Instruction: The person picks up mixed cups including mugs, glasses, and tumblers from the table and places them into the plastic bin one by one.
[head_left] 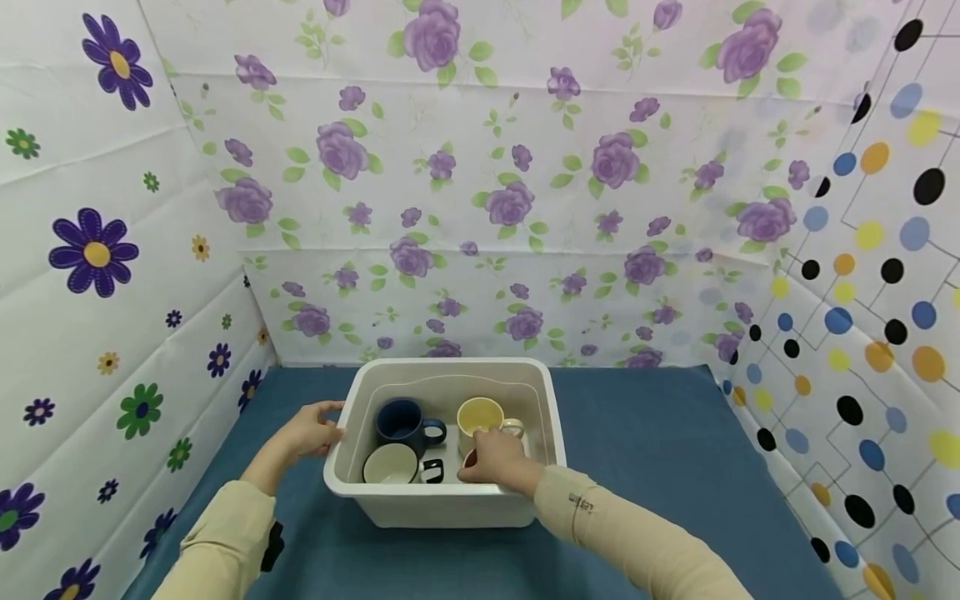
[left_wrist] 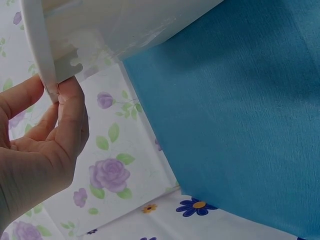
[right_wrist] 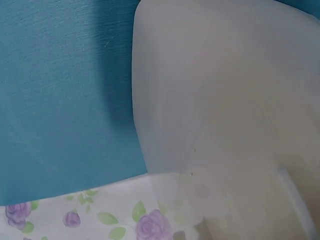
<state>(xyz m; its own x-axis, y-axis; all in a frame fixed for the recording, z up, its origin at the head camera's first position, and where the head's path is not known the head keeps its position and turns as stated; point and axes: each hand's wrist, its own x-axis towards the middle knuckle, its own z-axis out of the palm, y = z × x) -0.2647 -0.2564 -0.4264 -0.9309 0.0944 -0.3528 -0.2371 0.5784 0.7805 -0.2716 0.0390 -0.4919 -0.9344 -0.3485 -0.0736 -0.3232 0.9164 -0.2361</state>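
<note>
A white plastic tub (head_left: 450, 490) stands on the blue cloth with several mugs inside. My left hand (head_left: 309, 430) pinches its left rim; in the left wrist view, thumb and fingers (left_wrist: 71, 115) lie on either side of the rim (left_wrist: 37, 50). Reaching over the front right, my right hand (head_left: 501, 460) grips a reddish mug (head_left: 469, 461), mostly hidden beneath it. Just behind is a yellow mug (head_left: 480, 410). On the tub's left side, a dark blue mug (head_left: 399, 425) sits behind a cream mug (head_left: 392, 465) with a black handle. The right wrist view shows only the tub wall (right_wrist: 200, 90) up close.
Blue cloth (head_left: 637, 467) covers the table around the tub. Flowered sheeting (head_left: 450, 200) hangs close behind it, with a daisy-print sheet (head_left: 97, 333) at left and a dotted sheet (head_left: 862, 333) at right.
</note>
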